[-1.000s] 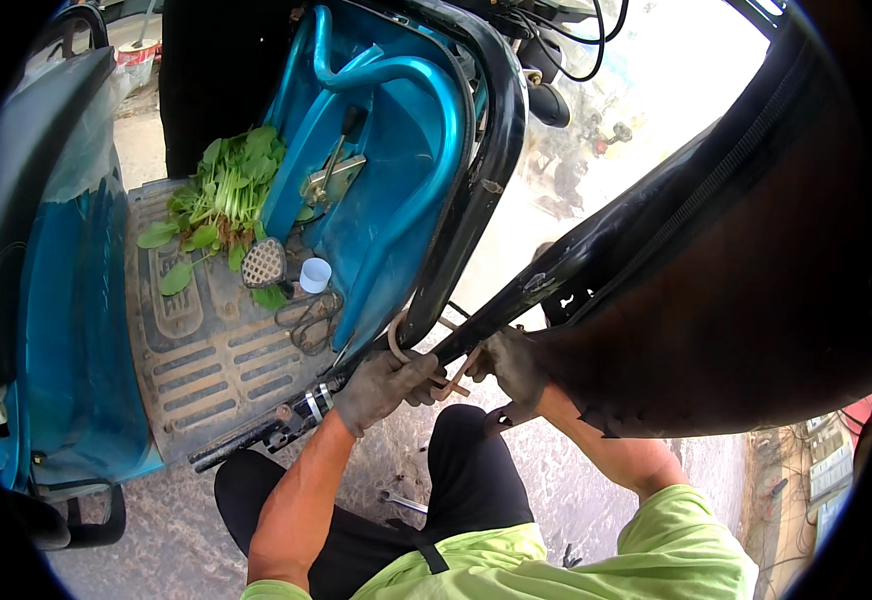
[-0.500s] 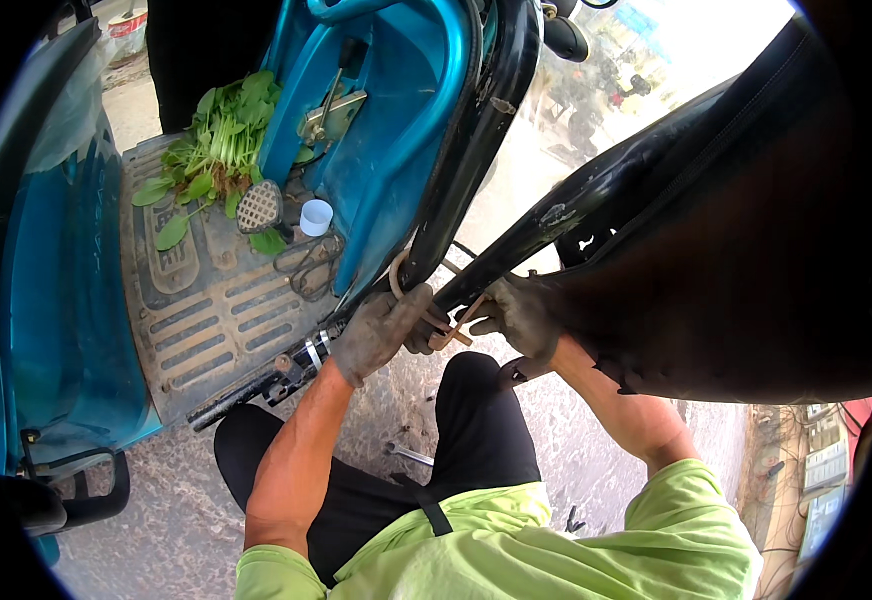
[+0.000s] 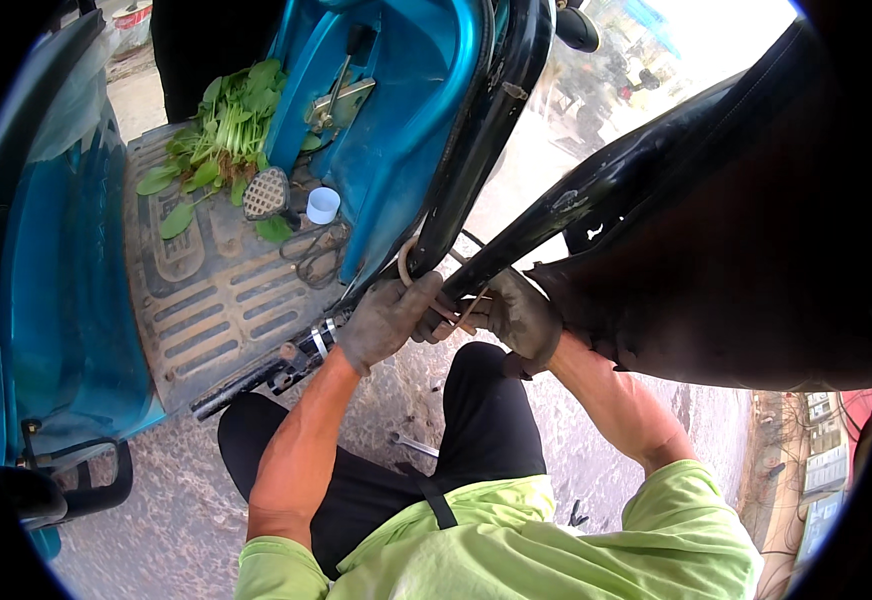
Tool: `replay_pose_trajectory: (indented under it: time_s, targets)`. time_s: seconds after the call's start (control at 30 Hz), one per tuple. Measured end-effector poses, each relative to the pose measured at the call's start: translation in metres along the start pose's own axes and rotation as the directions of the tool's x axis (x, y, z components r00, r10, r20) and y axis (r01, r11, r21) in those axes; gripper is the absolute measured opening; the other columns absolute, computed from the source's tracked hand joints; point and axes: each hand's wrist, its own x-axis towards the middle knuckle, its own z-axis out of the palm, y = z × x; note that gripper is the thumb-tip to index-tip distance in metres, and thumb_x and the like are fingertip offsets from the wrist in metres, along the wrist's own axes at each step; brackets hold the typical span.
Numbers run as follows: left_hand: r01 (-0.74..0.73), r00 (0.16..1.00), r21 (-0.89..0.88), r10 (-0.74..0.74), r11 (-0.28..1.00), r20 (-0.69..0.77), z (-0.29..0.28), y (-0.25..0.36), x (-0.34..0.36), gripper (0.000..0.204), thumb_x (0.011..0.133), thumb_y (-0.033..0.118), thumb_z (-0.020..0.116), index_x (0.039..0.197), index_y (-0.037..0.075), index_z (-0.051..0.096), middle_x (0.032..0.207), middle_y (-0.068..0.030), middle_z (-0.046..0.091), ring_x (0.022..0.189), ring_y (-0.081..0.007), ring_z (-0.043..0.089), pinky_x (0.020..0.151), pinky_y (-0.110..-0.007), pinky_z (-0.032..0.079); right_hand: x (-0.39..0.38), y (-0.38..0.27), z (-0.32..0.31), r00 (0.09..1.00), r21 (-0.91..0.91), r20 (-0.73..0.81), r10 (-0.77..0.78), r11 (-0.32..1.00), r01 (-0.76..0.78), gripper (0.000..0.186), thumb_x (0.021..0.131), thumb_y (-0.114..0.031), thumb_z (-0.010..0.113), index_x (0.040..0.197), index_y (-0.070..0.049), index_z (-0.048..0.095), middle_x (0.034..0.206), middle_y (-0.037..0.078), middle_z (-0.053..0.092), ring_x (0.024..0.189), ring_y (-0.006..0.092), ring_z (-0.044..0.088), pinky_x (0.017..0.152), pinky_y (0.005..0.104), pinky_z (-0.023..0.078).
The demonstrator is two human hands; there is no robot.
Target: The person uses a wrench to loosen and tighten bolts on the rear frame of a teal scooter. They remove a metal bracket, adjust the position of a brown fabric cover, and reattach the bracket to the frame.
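My left hand (image 3: 388, 322), in a dark grey work glove, is closed around a tan cord-like strip (image 3: 406, 264) at the foot of a black tube (image 3: 459, 190) of the vehicle's frame. That strip loops around the tube's lower end. Also gloved, my right hand (image 3: 521, 315) is closed on a stretch of the same strip beside the lower end of a second, slanting black tube (image 3: 531, 232). The two hands nearly meet where the tubes come together. My fingers cover much of the strip, so its ends are hard to make out.
A teal vehicle body (image 3: 71, 280) flanks a ribbed footboard (image 3: 196, 320). Leafy greens (image 3: 231, 135), a white cap (image 3: 323, 205) and a pedal (image 3: 267, 193) are there. A torn dark cover (image 3: 716, 260) hangs over my right forearm. A wrench (image 3: 414, 444) lies on the ground.
The view has shifted slightly. My right hand has turned and moved closer to my left, its back now showing more. The strip's loose piece is now mostly behind my fingers.
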Motion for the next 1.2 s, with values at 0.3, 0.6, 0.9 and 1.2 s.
replay_pose_trajectory:
  time_s: [0.3,0.6,0.9,1.2]
  targets:
    - [-0.262,0.964,0.185,0.267,0.947,-0.002,-0.003,0.000,-0.005,0.060,0.104,0.053,0.053,0.096,-0.002,0.074,0.072,-0.0114,0.072,0.064,-0.0194,0.070,0.063,-0.032,0.055,-0.003,0.012,-0.007,0.994,0.100,-0.029,0.101,0.990,-0.098,0.045,0.108,-0.044,0.049,0.120,-0.003,0.062,0.110,0.013,0.070,0.099,0.0230,0.072,0.089,0.0354,0.061]
    - [0.074,0.995,-0.043,-0.071,0.996,0.074,-0.005,-0.004,0.003,0.064,0.103,0.058,0.050,0.100,-0.002,0.074,0.079,-0.0139,0.075,0.068,-0.0196,0.073,0.064,-0.031,0.057,-0.008,0.000,0.003,0.983,-0.275,-0.120,-0.136,0.956,0.099,0.034,0.108,-0.035,0.046,0.098,-0.004,0.057,0.083,0.006,0.059,0.068,0.0174,0.062,0.066,0.0334,0.055]
    - [0.090,0.991,-0.096,-0.079,0.991,0.106,-0.004,0.003,0.002,0.052,0.104,0.050,0.054,0.097,0.003,0.074,0.073,-0.0106,0.073,0.059,-0.0145,0.066,0.056,-0.028,0.052,-0.025,-0.010,-0.047,0.974,0.144,-0.111,-0.197,0.967,0.212,0.018,0.099,-0.024,0.055,0.105,-0.007,0.061,0.089,0.005,0.059,0.077,0.0190,0.058,0.068,0.0337,0.051]
    - [0.152,0.988,-0.453,-0.149,0.878,0.042,0.020,0.009,-0.007,0.043,0.107,0.038,0.051,0.106,-0.002,0.066,0.081,-0.0151,0.074,0.059,-0.0156,0.067,0.051,-0.027,0.050,-0.038,-0.056,0.017,0.866,-0.428,0.036,-0.499,0.775,0.465,0.040,0.094,-0.014,0.056,0.128,0.006,0.057,0.085,0.005,0.059,0.064,0.0087,0.049,0.060,0.0247,0.043]
